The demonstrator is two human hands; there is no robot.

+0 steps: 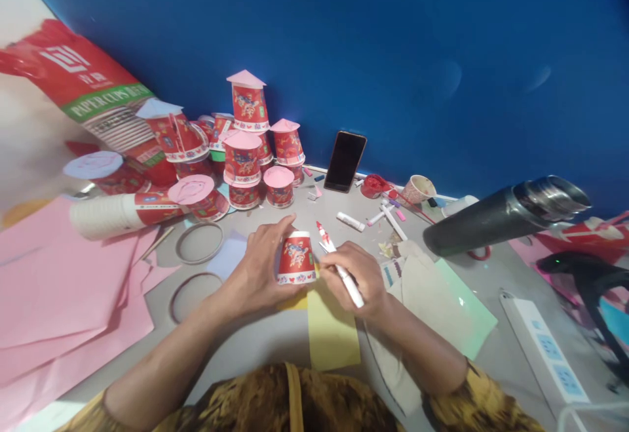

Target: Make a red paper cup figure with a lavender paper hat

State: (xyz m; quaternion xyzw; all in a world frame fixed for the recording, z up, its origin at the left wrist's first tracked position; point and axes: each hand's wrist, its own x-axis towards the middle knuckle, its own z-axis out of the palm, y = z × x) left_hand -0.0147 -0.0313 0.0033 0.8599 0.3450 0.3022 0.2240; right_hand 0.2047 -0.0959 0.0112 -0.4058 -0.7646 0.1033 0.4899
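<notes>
behind the crowded grey table (265, 333) stands a blue wall (373, 45), the biggest thing in view. on the table's left side lie large pink sheets (63, 274), overlapping, and behind them leans a red and green bag (93, 84) of paper cups. towards the right are a pale green sheet (466, 307), a dark flask (491, 219) lying tilted with its metal neck to the right, and a white power strip (545, 347). a yellow sheet (334, 333) lies just below the hands.

the left hand (260, 261) is partly open, curved round a red printed cup (297, 258), with the thumb along its upper left side and the fingers low behind it. the cup is upside down, its narrow end up, in front of the person near the middle of the table. the right hand (356, 274) is closed round a white pen-like tool (346, 278), whose red tip points up and left beside the cup; whether its fingertips touch the cup i cannot tell.

further back, a dark phone (345, 161) stands propped, with capped cup stacks (242, 157) to its left. the smallest things are the markers (350, 221) scattered in front of and right of the phone.
</notes>
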